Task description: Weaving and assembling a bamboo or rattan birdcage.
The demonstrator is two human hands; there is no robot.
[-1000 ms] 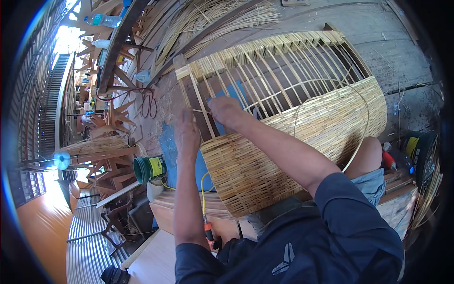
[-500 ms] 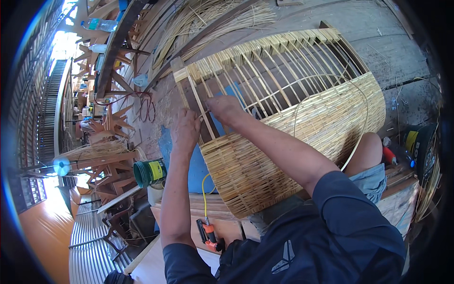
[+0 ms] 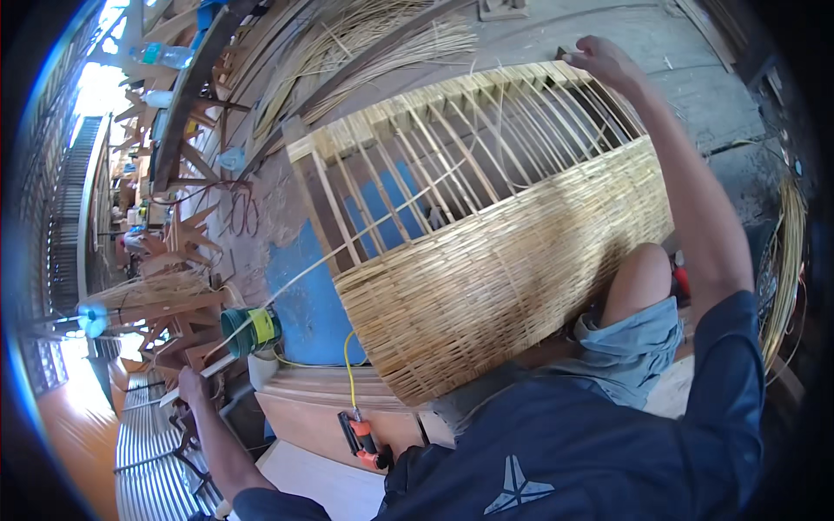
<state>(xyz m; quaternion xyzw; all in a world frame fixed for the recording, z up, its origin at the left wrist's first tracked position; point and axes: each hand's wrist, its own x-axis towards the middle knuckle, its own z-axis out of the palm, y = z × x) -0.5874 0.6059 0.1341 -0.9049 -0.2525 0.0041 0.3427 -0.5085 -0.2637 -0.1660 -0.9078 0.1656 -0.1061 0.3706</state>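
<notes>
A woven cane panel (image 3: 469,295) lies in front of me on a frame with exposed slats (image 3: 452,148). A pale cane strip (image 3: 316,265) stretches from among the slats down to my left hand (image 3: 190,385), which is closed on its end at the lower left. My right hand (image 3: 595,59) is out at the far right corner of the frame, fingers curled; what they hold, if anything, I cannot make out. My bare knee (image 3: 632,291) is against the near side of the weave.
Loose cane bundles (image 3: 365,52) lie beyond the frame. A green bucket (image 3: 239,334) stands left beside a blue sheet (image 3: 308,304). An orange-black air tool (image 3: 363,438) with a yellow hose rests below. Wooden parts (image 3: 191,234) and plastic bottles (image 3: 165,55) fill the left side.
My hands have spread apart from the frame's left end: the left down and outward drawing the strip out straight, the right up to the far corner. The looped strip has shrunk.
</notes>
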